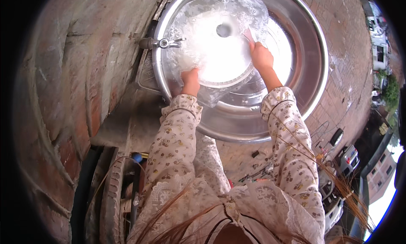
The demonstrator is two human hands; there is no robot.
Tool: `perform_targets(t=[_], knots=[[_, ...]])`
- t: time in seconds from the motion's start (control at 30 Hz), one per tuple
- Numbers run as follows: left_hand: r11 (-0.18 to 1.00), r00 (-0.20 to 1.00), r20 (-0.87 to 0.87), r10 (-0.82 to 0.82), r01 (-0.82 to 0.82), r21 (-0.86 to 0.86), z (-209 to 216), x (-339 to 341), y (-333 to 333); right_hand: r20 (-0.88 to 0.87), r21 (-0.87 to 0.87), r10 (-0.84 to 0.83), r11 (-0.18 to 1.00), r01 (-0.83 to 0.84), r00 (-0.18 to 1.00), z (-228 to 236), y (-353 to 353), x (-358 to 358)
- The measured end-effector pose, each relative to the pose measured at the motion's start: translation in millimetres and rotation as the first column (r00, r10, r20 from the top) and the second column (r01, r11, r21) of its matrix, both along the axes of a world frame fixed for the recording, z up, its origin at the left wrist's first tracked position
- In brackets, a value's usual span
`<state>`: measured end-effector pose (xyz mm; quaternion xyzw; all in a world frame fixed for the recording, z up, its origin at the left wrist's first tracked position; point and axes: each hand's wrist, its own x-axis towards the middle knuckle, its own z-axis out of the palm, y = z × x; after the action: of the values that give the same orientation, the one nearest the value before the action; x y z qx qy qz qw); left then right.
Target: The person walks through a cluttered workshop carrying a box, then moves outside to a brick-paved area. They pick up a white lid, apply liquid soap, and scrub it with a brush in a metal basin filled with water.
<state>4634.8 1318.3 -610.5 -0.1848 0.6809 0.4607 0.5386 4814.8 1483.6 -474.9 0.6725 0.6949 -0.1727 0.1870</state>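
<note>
- The right hand (263, 58), right of the frame's upper middle, is closed, its thumb and fingers pinching a small pink scrap (248, 34) that reaches over the bright surface below it.
- The left hand (190, 80), left of the upper middle, curls at the lower left edge of a white round thing; glare hides the fingertips, so I cannot tell whether they grip it.
- The white round thing (228, 60) lies in the upper middle of the frame, inside a basin and between the two hands. Its lower edge shows a pale curved rim; most of its face is washed out by light, with a grey round spot (224, 29) near the top.
- Whitish suds (249, 7) spread around its upper and left sides.
- The wide metal basin (311, 54) fills the upper middle, its shiny rim curving round both hands.
- A metal tap (164, 43) points in over the basin's left rim.
- Long cream sleeves with a small floral print (173, 134) run up from the lower edge to both wrists.
- A worn brick wall (80, 66) fills the left side.
- Brick paving (342, 70) shows to the basin's right.
- Parked vehicles (349, 157) and green plants (391, 89) sit near the right edge.
</note>
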Motion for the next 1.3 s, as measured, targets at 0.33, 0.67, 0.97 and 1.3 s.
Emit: perform_targets(t=[0.33, 0.67, 0.97, 1.3], knots=[[0.833, 0.772, 0.572, 0.277, -0.489, 0.258, 24.4, -1.8, 12.6, -0.150, -0.146, 0.091, 0.983, -0.113, 0.985, -38.6, -64.2, -130.5], [0.946, 0.858, 0.503, 0.109, -0.245, 0.213, 56.4, -8.1, 14.7, -0.121, -0.348, 0.448, 0.816, -0.461, 0.886, 29.2, -133.1, 5.4], [0.526, 0.605, -0.582, -0.544, 0.786, 0.326, -113.1, -28.9, -58.8, 0.008, -0.356, 0.761, 0.608, -0.709, 0.649, 55.0, -22.3, 72.4], [0.983, 0.915, 0.360, 0.183, -0.180, -0.044, 5.3, -13.6, 8.0, -0.110, -0.319, 0.716, 0.631, -0.707, 0.689, 25.6, -35.8, 75.2]])
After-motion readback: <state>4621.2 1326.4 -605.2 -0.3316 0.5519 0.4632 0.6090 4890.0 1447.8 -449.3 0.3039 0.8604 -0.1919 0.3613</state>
